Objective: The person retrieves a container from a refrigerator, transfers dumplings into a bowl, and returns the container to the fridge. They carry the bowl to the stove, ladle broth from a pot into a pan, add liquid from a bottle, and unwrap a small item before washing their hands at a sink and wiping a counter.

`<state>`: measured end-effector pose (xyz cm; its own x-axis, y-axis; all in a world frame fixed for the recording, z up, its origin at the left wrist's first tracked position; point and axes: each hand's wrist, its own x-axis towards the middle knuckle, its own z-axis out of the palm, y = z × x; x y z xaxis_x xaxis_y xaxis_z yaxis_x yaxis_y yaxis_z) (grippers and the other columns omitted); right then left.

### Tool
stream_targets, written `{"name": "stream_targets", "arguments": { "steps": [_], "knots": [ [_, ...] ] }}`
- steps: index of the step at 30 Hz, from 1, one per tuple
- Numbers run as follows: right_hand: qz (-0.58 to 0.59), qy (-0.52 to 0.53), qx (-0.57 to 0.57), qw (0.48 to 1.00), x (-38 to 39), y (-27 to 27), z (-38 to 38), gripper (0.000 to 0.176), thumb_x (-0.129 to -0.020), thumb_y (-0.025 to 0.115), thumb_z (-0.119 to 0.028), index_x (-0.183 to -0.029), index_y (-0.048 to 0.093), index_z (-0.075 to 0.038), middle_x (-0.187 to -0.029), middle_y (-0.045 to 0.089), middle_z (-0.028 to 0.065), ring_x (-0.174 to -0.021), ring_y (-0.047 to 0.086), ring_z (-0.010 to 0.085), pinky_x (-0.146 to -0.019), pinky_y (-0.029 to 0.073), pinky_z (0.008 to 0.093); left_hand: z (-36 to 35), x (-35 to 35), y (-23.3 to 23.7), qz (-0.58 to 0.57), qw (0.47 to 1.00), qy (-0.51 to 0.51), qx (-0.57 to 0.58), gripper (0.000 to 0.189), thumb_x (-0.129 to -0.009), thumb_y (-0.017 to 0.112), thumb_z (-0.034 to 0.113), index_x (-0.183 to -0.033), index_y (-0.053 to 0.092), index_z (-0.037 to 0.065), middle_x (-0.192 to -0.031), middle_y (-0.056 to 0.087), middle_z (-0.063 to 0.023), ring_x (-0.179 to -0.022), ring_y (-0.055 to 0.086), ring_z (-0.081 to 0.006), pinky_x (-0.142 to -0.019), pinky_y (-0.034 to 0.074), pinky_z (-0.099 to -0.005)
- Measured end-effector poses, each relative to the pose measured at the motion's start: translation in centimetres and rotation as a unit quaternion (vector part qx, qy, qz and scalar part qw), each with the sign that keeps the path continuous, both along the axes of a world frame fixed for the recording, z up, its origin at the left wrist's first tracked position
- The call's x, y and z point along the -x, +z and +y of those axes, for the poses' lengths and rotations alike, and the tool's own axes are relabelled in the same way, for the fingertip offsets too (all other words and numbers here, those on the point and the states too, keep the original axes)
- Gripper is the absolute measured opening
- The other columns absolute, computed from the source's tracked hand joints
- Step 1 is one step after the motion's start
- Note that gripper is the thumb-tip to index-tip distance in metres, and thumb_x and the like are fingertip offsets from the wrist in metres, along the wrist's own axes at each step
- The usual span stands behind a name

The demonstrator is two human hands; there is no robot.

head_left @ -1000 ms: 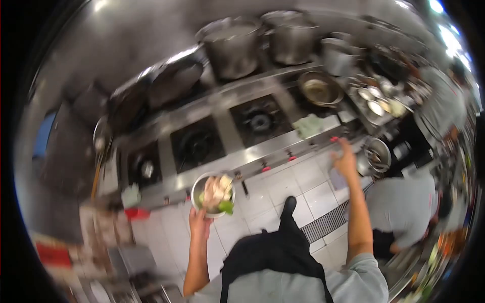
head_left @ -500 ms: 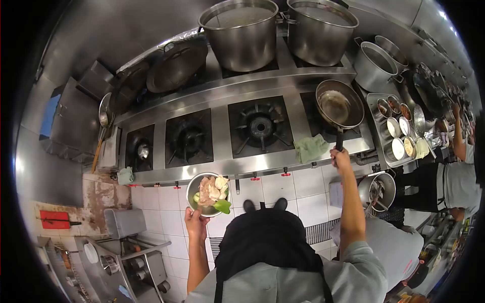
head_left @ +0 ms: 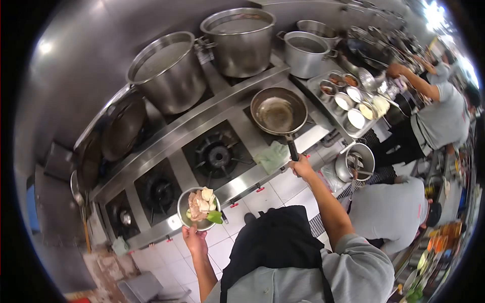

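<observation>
My left hand (head_left: 195, 241) is closed on the rim of a steel bowl (head_left: 181, 204), thumb at its near side. In it lie pale raw-looking meat (head_left: 194, 206), cream-coloured chunks (head_left: 205, 200) and a green leafy piece (head_left: 214, 217). The bowl is held up near the front edge of the stove. My right hand (head_left: 302, 167) is wrapped round the black handle of a frying pan (head_left: 278, 113), which is over the right-hand burner. The inside of the pan looks wet or oily, with a lighter patch in the middle.
A green cloth (head_left: 273, 156) lies beside the pan on the stove front. Large stockpots (head_left: 172, 76) stand behind. At right are a tray of seasoning containers (head_left: 345, 101), a pot with utensils (head_left: 355, 161), a bending person (head_left: 389, 209) and another person (head_left: 439, 118) working.
My view has turned to the right, so the stove looks tilted and more of the co-workers shows. Both hands keep their holds; the bowl now appears in front of the stove edge.
</observation>
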<state>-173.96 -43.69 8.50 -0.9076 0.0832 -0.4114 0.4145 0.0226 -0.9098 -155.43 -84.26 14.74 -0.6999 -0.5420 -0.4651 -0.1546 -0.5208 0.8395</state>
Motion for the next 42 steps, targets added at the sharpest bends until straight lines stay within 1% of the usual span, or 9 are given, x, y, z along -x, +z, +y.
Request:
{"name": "stream_targets", "arguments": {
  "steps": [8,12,15,17,22,28,32,37,42],
  "knots": [
    [0.004,0.069,-0.153,0.986,-0.4,-1.0,2.2,0.037,-0.067,0.061,-0.02,-0.095,0.053,0.003,-0.057,0.053,0.0084,-0.045,0.052,0.0182,-0.04,0.042,0.0333,2.4,4.6,1.8,-0.006,0.995,-0.093,0.021,0.022,-0.083,0.052,0.005,-0.104,0.052,0.008,-0.108,0.059,-0.0073,-0.097,0.057,-0.015,-0.07,0.047,-0.0273],
    [0.189,0.148,-0.237,0.941,-1.8,-1.1,2.0,0.044,-0.065,0.06,-0.017,-0.103,0.05,0.004,-0.059,0.057,0.0185,-0.046,0.059,0.0277,-0.048,0.049,0.0382,3.7,5.7,1.8,0.052,0.997,-0.048,0.033,0.02,-0.083,0.052,0.007,-0.103,0.05,0.01,-0.096,0.06,-0.004,-0.079,0.058,-0.0122,-0.058,0.046,-0.0218],
    [-0.022,0.242,-0.129,0.961,-3.1,3.4,0.2,0.047,-0.069,0.059,-0.016,-0.11,0.047,0.005,-0.059,0.058,0.0184,-0.047,0.06,0.0281,-0.049,0.05,0.0382,4.6,5.6,2.2,0.066,0.997,-0.003,0.045,0.017,-0.084,0.051,0.007,-0.1,0.05,0.011,-0.092,0.059,-0.0024,-0.075,0.056,-0.0111,-0.056,0.044,-0.0199],
    [0.101,0.301,-0.143,0.937,-4.5,-1.3,-2.3,0.049,-0.069,0.062,-0.021,-0.106,0.05,0.009,-0.067,0.059,0.0254,-0.065,0.063,0.036,-0.064,0.051,0.0415,5.2,5.6,2.7,0.067,0.996,0.038,0.042,0.019,-0.083,0.053,0.007,-0.101,0.048,0.013,-0.101,0.057,-0.0039,-0.073,0.058,-0.0137,-0.054,0.044,-0.0214],
    [-0.019,0.371,-0.085,0.925,-5.2,-0.5,-9.9,0.036,-0.068,0.06,-0.019,-0.094,0.053,0.004,-0.078,0.062,0.0246,-0.076,0.063,0.0374,-0.071,0.05,0.0429,7.3,5.0,4.9,0.059,0.993,0.094,0.048,0.022,-0.083,0.052,0.005,-0.103,0.046,0.012,-0.1,0.057,-0.0035,-0.069,0.056,-0.0124,-0.053,0.044,-0.0214],
    [-0.061,0.341,-0.062,0.936,-4.4,-0.3,-14.4,0.049,-0.082,0.061,-0.04,-0.096,0.049,0.005,-0.064,0.061,0.0167,-0.061,0.063,0.0312,-0.059,0.05,0.0385,5.8,2.9,3.0,0.016,0.995,0.09,0.05,0.021,-0.084,0.051,0.005,-0.104,0.046,0.011,-0.1,0.058,-0.0044,-0.071,0.056,-0.013,-0.054,0.044,-0.0219],
    [0.043,0.418,-0.077,0.904,-5.3,-1.5,-11.7,0.073,-0.08,0.054,-0.058,-0.117,0.047,0.004,-0.093,0.063,0.021,-0.099,0.057,0.0371,-0.087,0.043,0.0436,2.3,2.9,-0.6,0.05,0.993,0.029,0.103,0.015,-0.083,0.054,0.005,-0.098,0.053,0.005,-0.101,0.06,-0.0056,-0.081,0.058,-0.014,-0.06,0.045,-0.0263],
    [0.157,-0.107,-0.195,0.962,-9.9,-5.3,1.0,0.024,-0.089,0.046,-0.017,-0.099,0.058,-0.001,-0.094,0.062,0.0187,-0.082,0.06,0.0359,-0.069,0.049,0.0406,0.5,4.9,-0.6,0.071,0.996,-0.001,0.051,0.013,-0.086,0.053,0.008,-0.098,0.052,0.007,-0.094,0.061,-0.0043,-0.074,0.057,-0.0134,-0.057,0.043,-0.021],
    [-0.024,-0.481,-0.431,0.763,-13.7,-3.3,18.4,0.024,-0.088,0.051,-0.021,-0.103,0.058,-0.003,-0.084,0.059,0.0175,-0.088,0.054,0.0332,-0.079,0.041,0.0432,2.0,9.2,1.5,0.053,0.996,-0.028,0.067,0.018,-0.086,0.052,0.01,-0.103,0.05,0.006,-0.095,0.061,-0.0065,-0.074,0.057,-0.0163,-0.057,0.043,-0.0209]
  ]
}}
